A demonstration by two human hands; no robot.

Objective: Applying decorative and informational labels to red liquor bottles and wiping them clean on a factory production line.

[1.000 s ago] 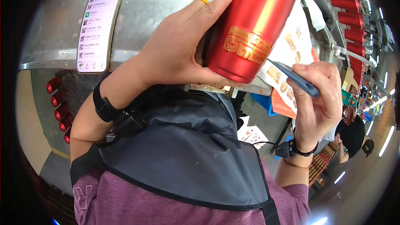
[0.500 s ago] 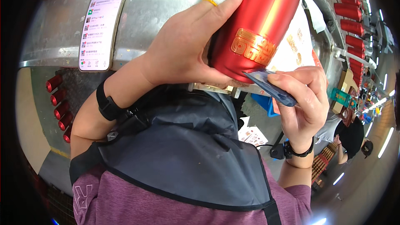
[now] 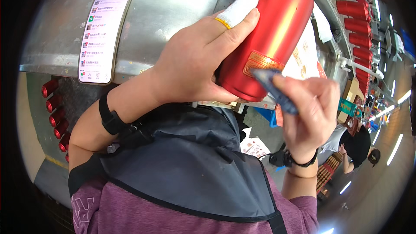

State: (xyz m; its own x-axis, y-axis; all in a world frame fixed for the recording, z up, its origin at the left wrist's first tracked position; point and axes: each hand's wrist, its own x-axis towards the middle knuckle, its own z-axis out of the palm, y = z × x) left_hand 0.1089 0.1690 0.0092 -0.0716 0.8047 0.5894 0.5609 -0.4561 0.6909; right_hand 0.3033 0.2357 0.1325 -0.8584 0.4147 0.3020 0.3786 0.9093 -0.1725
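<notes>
A shiny red metal bottle (image 3: pixel 279 21) is tilted in front of me, its dark neck showing at the top edge. My left hand (image 3: pixel 195 56) is closed around its left side, thumb lying along the wall. A white finger cover (image 3: pixel 240 8) with a yellow rim sits on one of that hand's fingers. In my right hand (image 3: pixel 314 104) is a flat, dark blue-grey scraper (image 3: pixel 277 89), pinched between thumb and fingers and smeared by motion. The scraper's tip is at the gold patterned decal (image 3: pixel 255 64) low on the bottle, covering part of it.
A phone (image 3: pixel 104 37) with a lit screen lies on the metal table (image 3: pixel 164 0) at left. Several red bottles (image 3: pixel 54 104) stand below at left, and more red bottles (image 3: pixel 357 25) line the right. A decal sheet (image 3: pixel 305 54) lies behind the bottle. Another person (image 3: pixel 357 145) is farther right.
My right hand has brought the scraper from the bottle's bottom edge up and left onto the gold decal. The bottle has shifted down in view, showing its neck.
</notes>
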